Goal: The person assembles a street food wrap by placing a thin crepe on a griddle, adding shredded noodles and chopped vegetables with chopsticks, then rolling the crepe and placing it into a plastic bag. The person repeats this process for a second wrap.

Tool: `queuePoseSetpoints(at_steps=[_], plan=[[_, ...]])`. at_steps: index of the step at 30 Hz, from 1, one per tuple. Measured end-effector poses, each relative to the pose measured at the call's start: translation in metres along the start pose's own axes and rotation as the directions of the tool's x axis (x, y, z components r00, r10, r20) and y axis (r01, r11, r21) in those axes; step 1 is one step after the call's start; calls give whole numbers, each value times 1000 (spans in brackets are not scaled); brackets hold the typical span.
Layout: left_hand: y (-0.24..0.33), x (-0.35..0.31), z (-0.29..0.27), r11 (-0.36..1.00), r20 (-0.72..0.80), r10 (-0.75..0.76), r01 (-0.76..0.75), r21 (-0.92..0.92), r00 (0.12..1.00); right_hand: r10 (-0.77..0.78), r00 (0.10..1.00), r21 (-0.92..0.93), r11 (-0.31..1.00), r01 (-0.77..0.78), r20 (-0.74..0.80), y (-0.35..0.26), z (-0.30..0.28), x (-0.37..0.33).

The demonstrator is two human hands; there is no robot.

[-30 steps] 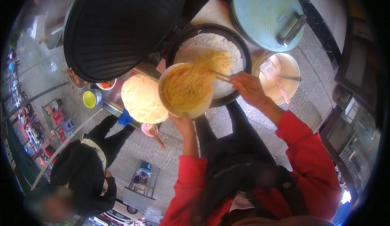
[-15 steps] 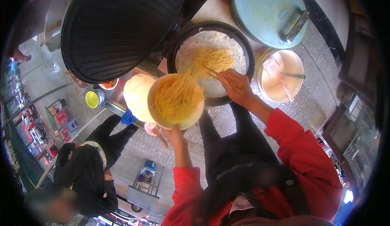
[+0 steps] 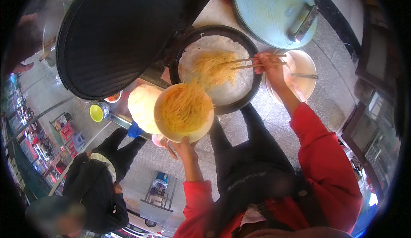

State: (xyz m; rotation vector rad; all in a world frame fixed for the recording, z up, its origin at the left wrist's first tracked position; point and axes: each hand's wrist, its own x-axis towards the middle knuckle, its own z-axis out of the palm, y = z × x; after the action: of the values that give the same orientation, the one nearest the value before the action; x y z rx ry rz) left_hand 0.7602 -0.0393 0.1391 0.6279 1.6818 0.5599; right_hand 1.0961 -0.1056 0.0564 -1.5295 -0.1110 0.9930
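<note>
Over the near left edge of a black round pan (image 3: pixel 231 107), a pale bowl (image 3: pixel 182 137) of yellow shreds (image 3: pixel 182 109) is held tilted by the left hand (image 3: pixel 186 149). Its near wall is gripped, with the thumb seen at the rim; how the other fingers are set beneath cannot be told. Far-side shreds are spilled over the rim toward the pan, where a heap of the same shreds (image 3: pixel 214 69) is spread on a thin white sheet (image 3: pixel 235 93). Two chopsticks (image 3: pixel 242 60) are gripped by the closed fingers of the right hand (image 3: pixel 268 65), and their tips are held at the heap's right side. To the right, a pink-handled brush (image 3: pixel 295 89) is rested in a pale pot (image 3: pixel 307 63); farther off, a pale blue-green lid (image 3: pixel 265 11) is seen. On the left, a round of pale dough (image 3: pixel 143 103) is partly covered by the bowl
</note>
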Motion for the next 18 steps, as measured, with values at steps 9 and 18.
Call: queuePoseSetpoints(at_steps=[9, 18], plan=[[-2, -5, 7, 995, 11, -27, 28, -92, 1000, -83, 996, -12, 996, 84, 10, 7, 18, -14], [-6, 0, -7, 994, -45, -48, 44, -101, 998, -276, 876, -422, 793, 440, 395, 12, 110, -43]])
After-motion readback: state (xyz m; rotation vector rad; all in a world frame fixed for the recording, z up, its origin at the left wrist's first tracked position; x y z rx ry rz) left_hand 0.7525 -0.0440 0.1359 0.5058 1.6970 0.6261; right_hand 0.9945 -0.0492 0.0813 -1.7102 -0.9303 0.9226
